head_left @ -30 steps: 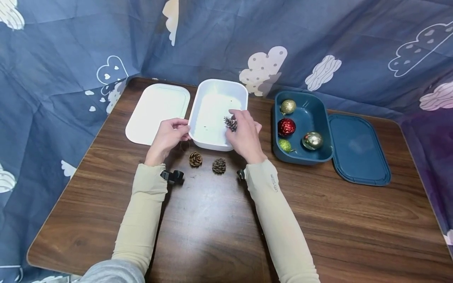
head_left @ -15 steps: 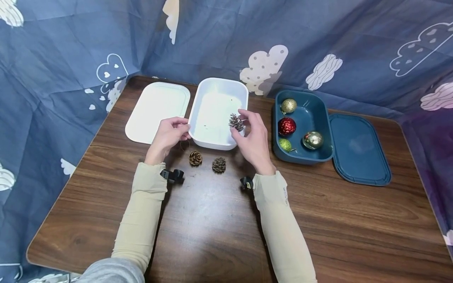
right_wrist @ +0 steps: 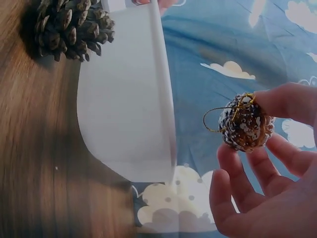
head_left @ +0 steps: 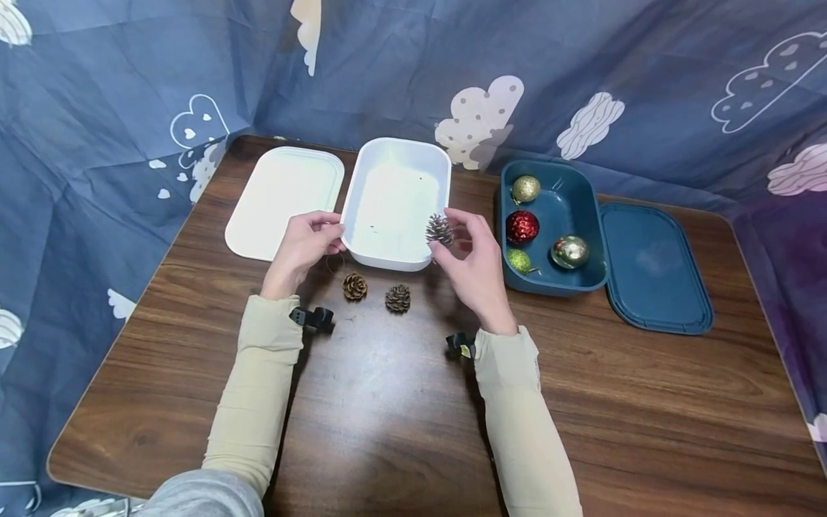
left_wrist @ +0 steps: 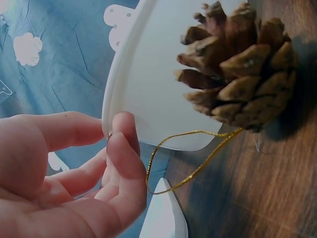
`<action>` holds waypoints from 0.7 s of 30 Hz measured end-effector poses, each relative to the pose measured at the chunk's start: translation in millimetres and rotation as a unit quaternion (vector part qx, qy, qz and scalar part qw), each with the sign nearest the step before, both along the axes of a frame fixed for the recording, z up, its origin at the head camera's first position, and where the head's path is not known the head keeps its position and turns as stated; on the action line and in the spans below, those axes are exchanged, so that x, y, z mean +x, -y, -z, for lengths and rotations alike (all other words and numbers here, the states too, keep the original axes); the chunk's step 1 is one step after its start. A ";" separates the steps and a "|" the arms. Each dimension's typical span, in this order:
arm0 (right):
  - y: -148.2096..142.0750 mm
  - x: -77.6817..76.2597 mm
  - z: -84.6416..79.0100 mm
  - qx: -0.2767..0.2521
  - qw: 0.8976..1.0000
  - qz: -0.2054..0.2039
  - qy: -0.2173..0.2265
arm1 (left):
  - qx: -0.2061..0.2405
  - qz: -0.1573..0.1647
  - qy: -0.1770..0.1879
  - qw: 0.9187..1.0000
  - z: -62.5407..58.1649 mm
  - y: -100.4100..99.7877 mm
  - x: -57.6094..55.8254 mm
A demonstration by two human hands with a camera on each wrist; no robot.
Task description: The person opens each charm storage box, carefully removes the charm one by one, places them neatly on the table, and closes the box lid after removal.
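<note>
My right hand (head_left: 474,262) pinches a pine cone (head_left: 439,230) by its base, above the near right rim of the white box (head_left: 395,205). A gold cord loop hangs from this pine cone (right_wrist: 246,122) in the right wrist view. My left hand (head_left: 304,248) pinches the left rim of the white box between thumb and fingers. Two more pine cones lie on the table in front of the box: a brown one (head_left: 354,286) with a gold cord (left_wrist: 190,174), and a darker one (head_left: 397,299). Some small dark specks lie inside the box.
A white lid (head_left: 284,205) lies left of the white box. To the right stands a blue box (head_left: 549,287) with several ornaments, among them a red ball (head_left: 522,227). A blue lid (head_left: 660,269) lies beside it. A patterned curtain (head_left: 388,72) hangs behind the table.
My right hand has drawn the pine cone rightward and toward me, from over the white box's inside to its right rim. The left hand keeps its grip on the box.
</note>
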State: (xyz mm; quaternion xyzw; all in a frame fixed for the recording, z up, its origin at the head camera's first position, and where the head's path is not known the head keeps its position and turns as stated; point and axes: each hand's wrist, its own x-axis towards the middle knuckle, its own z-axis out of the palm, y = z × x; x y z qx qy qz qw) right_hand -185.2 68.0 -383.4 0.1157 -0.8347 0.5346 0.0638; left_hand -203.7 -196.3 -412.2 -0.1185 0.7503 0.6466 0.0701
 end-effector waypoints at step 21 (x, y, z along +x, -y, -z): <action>-29.2 16.0 5.6 -0.020 0.997 0.016 0.077 | 0.047 -0.009 -0.006 0.999 1.1 -2.0 -1.3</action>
